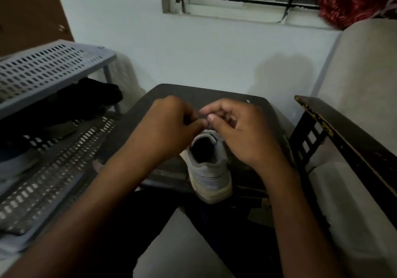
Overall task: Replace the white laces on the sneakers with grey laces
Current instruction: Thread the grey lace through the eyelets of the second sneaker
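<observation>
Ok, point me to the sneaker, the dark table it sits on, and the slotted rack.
sneaker [211, 179]: head view, on the grey heel.
dark table [193, 92]: head view, bare top near the far edge.
slotted rack [49, 63]: head view, on the upper perforated shelf.

Bare arms, dark trousers

From my feed, both forearms are bare with no sleeves in sight; the left hand [171, 125] and right hand [242, 131] wear no gloves, rings or watch that I can see. The legs below look clad in dark trousers.
</observation>
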{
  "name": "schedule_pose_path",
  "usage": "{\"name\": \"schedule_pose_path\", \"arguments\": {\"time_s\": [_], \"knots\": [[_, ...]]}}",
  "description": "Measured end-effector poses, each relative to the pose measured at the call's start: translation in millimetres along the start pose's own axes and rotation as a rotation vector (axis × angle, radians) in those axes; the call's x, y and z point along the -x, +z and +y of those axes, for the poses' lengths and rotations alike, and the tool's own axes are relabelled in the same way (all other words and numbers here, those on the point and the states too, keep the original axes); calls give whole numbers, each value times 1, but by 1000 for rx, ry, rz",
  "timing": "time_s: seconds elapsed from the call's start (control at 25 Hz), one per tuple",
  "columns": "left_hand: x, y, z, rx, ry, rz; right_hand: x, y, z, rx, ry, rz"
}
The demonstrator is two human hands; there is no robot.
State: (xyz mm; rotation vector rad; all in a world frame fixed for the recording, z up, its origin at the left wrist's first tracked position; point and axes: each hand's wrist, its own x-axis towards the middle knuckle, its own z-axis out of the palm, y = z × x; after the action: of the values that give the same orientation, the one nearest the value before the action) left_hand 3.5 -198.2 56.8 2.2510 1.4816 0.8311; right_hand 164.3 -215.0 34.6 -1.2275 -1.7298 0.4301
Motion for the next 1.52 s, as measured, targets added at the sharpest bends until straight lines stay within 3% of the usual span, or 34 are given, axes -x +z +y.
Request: {"name": "schedule_pose_path", "arguments": {"time_s": [0.16,0.32,0.4,0.44,0.52,0.6,0.68,0.76,0.84,0.88,1.0,1.04,1.16,1.36,1.52], "knots": [[-7,-11,11,92,10,-51,4,1,-13,-64,-27,103],[-16,5,12,644,-161,-91,-1,-3,-2,-316,70,197],[-14,26,5,817,-307,-154,0,5,15,-324,224,140],[-10,40,-2,761,-355,-198,3,9,25,-229,318,43],[0,61,-19,407,-309,-231,7,14,41,-6,410,-163],[7,66,-28,154,-196,-99,6,13,41,89,394,-187],[7,65,-31,125,-156,-8,3,8,38,228,333,-168],[6,64,-34,114,-148,-12,3,2,37,325,278,-290],[6,66,-41,97,-153,14,5,-2,41,240,253,-402],[6,65,-45,120,-178,62,4,-2,45,177,251,-351],[6,70,-60,246,-304,177,-2,-3,72,92,313,28],[8,73,-63,274,-331,173,-3,-1,81,97,365,64],[10,86,-68,376,-327,197,-4,14,102,81,464,-19],[4,87,-62,433,-207,268,-8,20,106,51,492,-17],[5,92,-65,244,6,283,-9,19,103,177,330,59]]}}
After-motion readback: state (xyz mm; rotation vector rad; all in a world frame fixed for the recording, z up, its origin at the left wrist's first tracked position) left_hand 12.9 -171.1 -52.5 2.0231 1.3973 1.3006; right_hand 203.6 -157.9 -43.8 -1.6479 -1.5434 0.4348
